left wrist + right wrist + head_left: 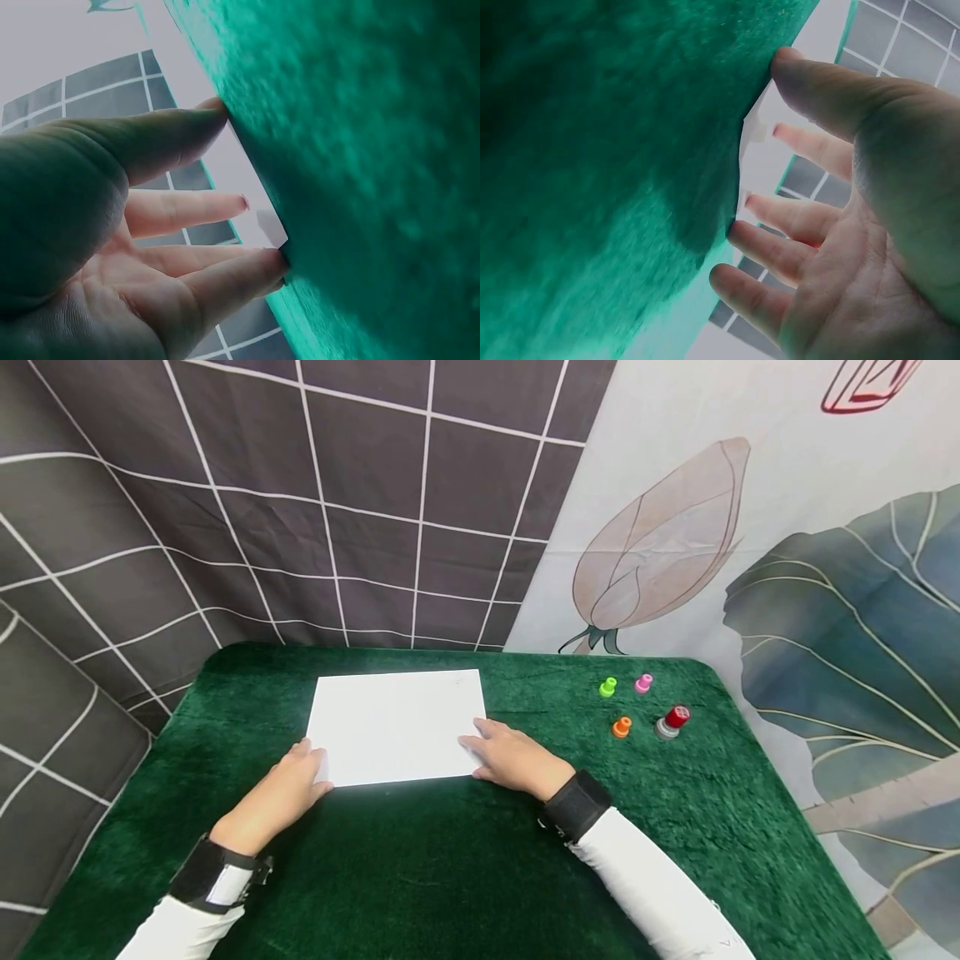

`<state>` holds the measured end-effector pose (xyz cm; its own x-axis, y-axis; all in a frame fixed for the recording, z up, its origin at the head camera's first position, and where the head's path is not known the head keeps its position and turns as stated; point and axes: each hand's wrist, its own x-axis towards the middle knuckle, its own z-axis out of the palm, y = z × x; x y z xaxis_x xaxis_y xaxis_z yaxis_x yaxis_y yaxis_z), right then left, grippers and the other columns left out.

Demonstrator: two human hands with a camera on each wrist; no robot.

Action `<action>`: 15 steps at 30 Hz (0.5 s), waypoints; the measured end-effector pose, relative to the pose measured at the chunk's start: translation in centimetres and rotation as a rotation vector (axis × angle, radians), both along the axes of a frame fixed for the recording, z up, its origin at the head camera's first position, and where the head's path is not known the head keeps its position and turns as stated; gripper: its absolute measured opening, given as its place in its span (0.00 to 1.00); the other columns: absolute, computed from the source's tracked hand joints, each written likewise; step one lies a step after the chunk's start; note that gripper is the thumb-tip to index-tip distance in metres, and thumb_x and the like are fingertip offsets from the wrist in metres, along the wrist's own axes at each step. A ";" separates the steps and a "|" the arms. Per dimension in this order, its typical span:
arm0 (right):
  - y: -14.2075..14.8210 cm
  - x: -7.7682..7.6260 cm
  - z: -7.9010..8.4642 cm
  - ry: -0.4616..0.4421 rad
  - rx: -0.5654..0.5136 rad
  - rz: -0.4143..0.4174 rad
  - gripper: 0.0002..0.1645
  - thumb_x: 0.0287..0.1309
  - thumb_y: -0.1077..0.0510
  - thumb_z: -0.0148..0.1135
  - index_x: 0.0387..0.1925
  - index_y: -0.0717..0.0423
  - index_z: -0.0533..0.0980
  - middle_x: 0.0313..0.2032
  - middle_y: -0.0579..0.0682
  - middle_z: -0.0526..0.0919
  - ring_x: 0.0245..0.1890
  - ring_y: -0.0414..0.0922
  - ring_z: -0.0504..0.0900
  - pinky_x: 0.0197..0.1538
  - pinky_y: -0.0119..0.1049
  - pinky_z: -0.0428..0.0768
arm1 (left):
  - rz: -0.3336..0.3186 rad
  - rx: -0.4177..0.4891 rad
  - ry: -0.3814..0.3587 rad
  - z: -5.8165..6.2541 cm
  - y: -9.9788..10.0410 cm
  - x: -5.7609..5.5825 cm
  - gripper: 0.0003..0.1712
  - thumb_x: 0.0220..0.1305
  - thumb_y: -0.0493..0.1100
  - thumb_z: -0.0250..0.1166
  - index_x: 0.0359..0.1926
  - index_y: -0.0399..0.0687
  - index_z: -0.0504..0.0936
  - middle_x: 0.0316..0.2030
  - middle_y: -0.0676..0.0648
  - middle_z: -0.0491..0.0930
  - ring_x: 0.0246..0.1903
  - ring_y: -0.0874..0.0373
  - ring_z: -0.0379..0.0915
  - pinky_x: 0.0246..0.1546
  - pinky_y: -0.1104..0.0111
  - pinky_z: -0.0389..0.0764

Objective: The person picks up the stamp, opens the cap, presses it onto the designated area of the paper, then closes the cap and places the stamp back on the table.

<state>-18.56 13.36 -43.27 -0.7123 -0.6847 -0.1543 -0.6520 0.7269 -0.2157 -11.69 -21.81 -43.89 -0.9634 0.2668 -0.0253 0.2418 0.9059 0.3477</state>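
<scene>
A white sheet of paper (397,727) lies flat on the green cloth. My left hand (281,789) is at its near left corner; in the left wrist view the thumb (187,131) touches the near edge and the fingers (232,277) extend along the left side. My right hand (517,760) rests at the near right corner. Seen from the right wrist, its thumb (825,90) touches the paper's edge while the other fingers (776,251) lie loosely spread along the right side. Neither hand visibly pinches the paper.
Right of the paper stand small green (608,687), pink (643,683) and orange (622,727) pieces, shaped like little cones. Beside them a red-topped cylinder with a grey base (672,722) leans slightly. Hanging fabric with a white grid (367,468) borders the table's back.
</scene>
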 end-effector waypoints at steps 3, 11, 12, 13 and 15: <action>0.6 0.1 0.0 -0.009 0.001 -0.008 0.35 0.70 0.51 0.66 0.74 0.52 0.69 0.76 0.64 0.64 0.76 0.58 0.65 0.76 0.54 0.68 | -0.014 -0.001 -0.004 0.0 0.6 0.0 0.18 0.64 0.33 0.71 0.50 0.26 0.78 0.62 0.16 0.69 0.63 0.20 0.66 0.61 0.32 0.71; 2.4 0.3 -0.1 -0.031 -0.011 -0.027 0.36 0.70 0.51 0.66 0.74 0.53 0.68 0.75 0.66 0.64 0.76 0.60 0.65 0.76 0.55 0.67 | -0.031 -0.002 -0.051 0.2 2.1 -0.1 0.22 0.67 0.33 0.68 0.58 0.25 0.76 0.66 0.17 0.66 0.66 0.21 0.64 0.64 0.33 0.69; 2.6 0.3 0.0 -0.035 -0.013 -0.029 0.36 0.70 0.51 0.66 0.74 0.54 0.68 0.75 0.67 0.63 0.76 0.60 0.65 0.77 0.56 0.67 | -0.031 -0.003 -0.058 0.2 2.3 -0.2 0.23 0.67 0.33 0.68 0.59 0.25 0.76 0.66 0.18 0.66 0.67 0.21 0.63 0.65 0.33 0.69; 2.8 0.4 0.0 -0.038 -0.015 -0.030 0.36 0.70 0.52 0.66 0.74 0.54 0.68 0.75 0.67 0.63 0.76 0.60 0.65 0.77 0.56 0.66 | -0.030 -0.003 -0.070 0.3 2.5 -0.2 0.24 0.67 0.34 0.67 0.60 0.25 0.75 0.67 0.18 0.65 0.68 0.22 0.63 0.65 0.33 0.68; 3.3 0.4 0.1 -0.045 -0.019 -0.036 0.36 0.69 0.52 0.66 0.74 0.55 0.68 0.75 0.67 0.63 0.76 0.60 0.65 0.77 0.57 0.66 | -0.031 -0.005 -0.089 0.4 3.0 -0.3 0.25 0.68 0.34 0.67 0.62 0.25 0.74 0.68 0.19 0.64 0.69 0.22 0.61 0.66 0.33 0.67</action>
